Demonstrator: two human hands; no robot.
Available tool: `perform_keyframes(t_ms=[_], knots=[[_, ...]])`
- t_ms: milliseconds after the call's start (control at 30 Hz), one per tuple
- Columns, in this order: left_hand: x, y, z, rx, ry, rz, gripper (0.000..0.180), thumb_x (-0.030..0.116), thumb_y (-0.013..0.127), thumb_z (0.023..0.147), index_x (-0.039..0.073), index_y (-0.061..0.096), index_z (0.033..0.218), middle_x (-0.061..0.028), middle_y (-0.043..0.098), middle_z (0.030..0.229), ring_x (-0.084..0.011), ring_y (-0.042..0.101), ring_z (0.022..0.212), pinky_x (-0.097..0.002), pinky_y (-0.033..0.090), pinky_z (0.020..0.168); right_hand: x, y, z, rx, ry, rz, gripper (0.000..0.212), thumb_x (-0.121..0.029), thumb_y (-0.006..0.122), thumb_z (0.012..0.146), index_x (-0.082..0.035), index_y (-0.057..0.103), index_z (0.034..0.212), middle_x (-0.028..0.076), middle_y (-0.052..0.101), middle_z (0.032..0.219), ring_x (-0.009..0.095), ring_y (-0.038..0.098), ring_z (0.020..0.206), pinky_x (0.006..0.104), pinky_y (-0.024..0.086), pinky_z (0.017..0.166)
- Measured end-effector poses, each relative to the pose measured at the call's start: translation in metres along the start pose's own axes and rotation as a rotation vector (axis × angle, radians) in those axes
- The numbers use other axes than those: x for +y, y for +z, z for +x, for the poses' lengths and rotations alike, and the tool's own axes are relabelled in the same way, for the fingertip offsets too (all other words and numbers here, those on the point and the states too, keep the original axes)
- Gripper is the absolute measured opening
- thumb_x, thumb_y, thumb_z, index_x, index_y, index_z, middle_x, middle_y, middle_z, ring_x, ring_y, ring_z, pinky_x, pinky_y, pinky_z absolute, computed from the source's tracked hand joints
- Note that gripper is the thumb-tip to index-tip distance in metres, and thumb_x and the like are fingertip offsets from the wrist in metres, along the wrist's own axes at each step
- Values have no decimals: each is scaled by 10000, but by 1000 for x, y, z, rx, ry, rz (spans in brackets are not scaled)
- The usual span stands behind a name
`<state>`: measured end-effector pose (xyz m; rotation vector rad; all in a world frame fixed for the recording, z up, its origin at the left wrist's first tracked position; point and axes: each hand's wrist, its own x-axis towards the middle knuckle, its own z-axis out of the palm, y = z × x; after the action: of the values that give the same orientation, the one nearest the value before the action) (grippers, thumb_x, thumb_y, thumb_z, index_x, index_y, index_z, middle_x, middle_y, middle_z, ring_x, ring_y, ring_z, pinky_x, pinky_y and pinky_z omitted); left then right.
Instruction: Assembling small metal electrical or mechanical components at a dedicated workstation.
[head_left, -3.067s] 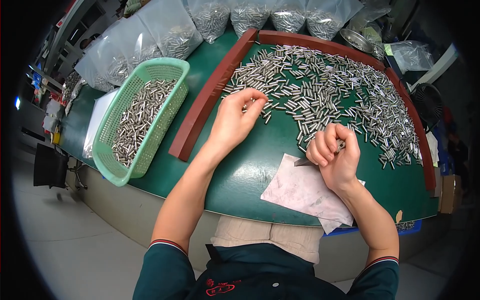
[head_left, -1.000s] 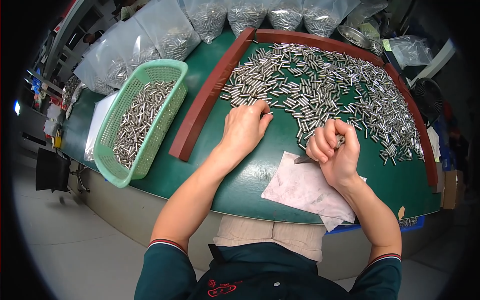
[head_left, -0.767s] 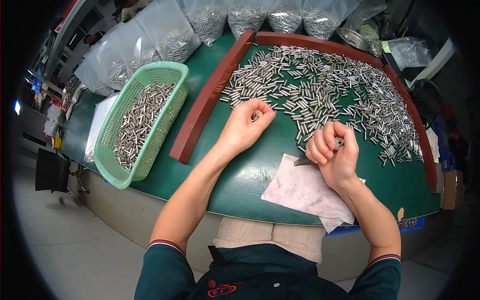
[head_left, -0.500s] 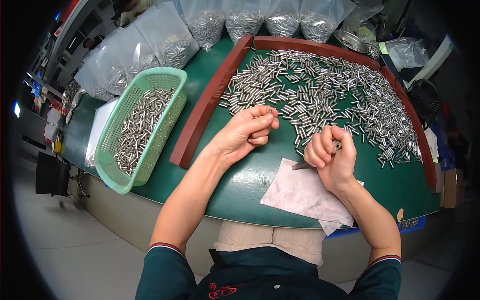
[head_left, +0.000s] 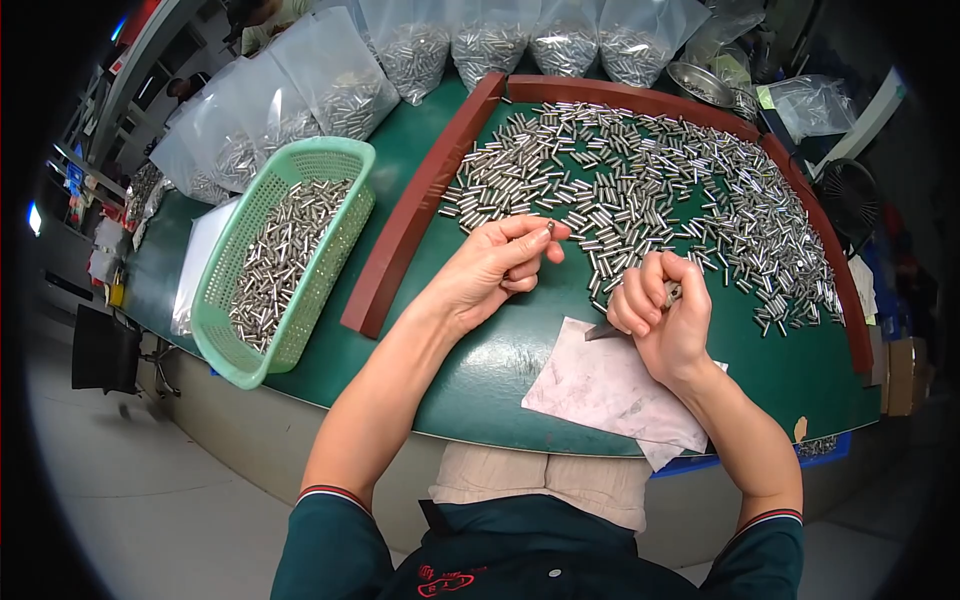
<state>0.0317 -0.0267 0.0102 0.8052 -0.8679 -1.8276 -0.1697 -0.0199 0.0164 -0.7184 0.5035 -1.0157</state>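
Observation:
My left hand (head_left: 505, 262) is pinched shut between thumb and forefinger on a small metal pin (head_left: 550, 227), just in front of the spread of loose pins. My right hand (head_left: 662, 312) is closed in a fist around a tool with a flat grey blade (head_left: 600, 331). The blade sticks out at the little-finger side, and the tool's other end shows by the thumb; the fingers hide the rest. Under this hand lies a stained pinkish cloth (head_left: 590, 385). Many loose metal pins (head_left: 625, 210) lie on the green table (head_left: 480, 375) beyond both hands.
Dark red bars (head_left: 415, 215) border the pins on the left, back and right. At left stands a green plastic basket (head_left: 205, 315) holding more pins. Clear bags of pins (head_left: 350, 95) line the back, beside a metal bowl (head_left: 700, 85). A black fan (head_left: 848, 200) is at far right.
The fingers of my left hand have shifted slightly, with the forefinger stretched farther right and the pin showing more upright. My right hand and the tool stay in place.

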Motion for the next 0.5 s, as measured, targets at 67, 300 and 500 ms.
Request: perform_keyframes(t_ms=[67,300,500], knots=[[0,3,-1,25,-2,18,191,154,497,870,11,557,982,0,496,720,-19,257,473,-155,228,423,0,0,0,4,-2,-1,311,-234,286,837,-95,280,559,8,273,454,103,245,409,247,227,424],[-1,21,-7,9,133,598,180,167,482,872,3,544,912,67,348,568,-17,284,500,-174,233,447,-1,2,0,2,-15,7,321,-238,282,847,-99,285,557,3,274,450,102,241,402,245,225,419],[-6,38,-17,-88,219,1224,139,103,551,769,-17,542,839,-40,432,507,-87,395,460,-262,330,445,-7,2,-4,12,-182,97,342,-241,296,840,-111,278,524,-10,260,422,91,203,373,243,211,408]])
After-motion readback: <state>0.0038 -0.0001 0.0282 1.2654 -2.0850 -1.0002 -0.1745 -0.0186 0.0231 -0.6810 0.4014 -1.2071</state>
